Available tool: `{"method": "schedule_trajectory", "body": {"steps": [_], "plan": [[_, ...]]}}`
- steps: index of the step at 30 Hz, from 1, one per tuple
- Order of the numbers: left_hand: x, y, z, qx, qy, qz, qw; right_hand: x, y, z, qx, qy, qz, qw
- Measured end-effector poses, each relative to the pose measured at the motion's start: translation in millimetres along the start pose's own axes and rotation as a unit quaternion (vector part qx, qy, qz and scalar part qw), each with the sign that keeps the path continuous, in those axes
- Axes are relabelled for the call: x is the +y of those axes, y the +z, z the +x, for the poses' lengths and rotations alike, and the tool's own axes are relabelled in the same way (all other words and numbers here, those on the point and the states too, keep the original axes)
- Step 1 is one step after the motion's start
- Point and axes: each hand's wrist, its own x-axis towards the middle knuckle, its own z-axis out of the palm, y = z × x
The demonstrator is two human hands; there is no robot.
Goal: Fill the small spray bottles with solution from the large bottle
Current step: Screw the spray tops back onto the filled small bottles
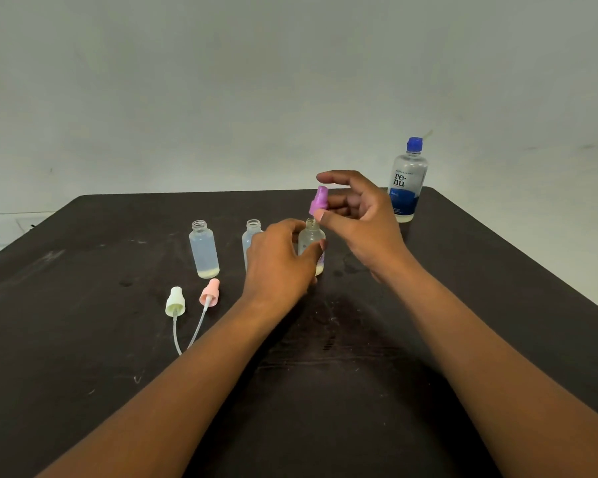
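- Dark brown, flat-topped table (83,339), matte, marked with pale scuffs and scratches (thickest toward the left and centre), a few darker smudges near the middle.
- Plain pale grey-green wall (256,81) behind, faintly mottled, a few small dark specks and streaks low at left and right.
- White wall plate (0,229) at far left, low on the wall just beyond the table edge, blurred (details not legible).
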Motion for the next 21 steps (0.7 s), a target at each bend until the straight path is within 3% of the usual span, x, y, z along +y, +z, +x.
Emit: {"method": "schedule_trajectory", "body": {"steps": [7,14,21], "plan": [[-1,2,-2,-0.042,-0.011,-0.042,0.998,6,-9,-13,-0.021,-0.032,-0.072,0.997],[1,0,-5,-0.055,-0.025,-0.065,0.996,5,-8,-22,-0.019,-0.027,-0.073,0.997],[2,-4,-6,-0.071,-0.026,-0.068,0.995,10,-7,-30,-0.008,-0.080,-0.099,0.992]]}}
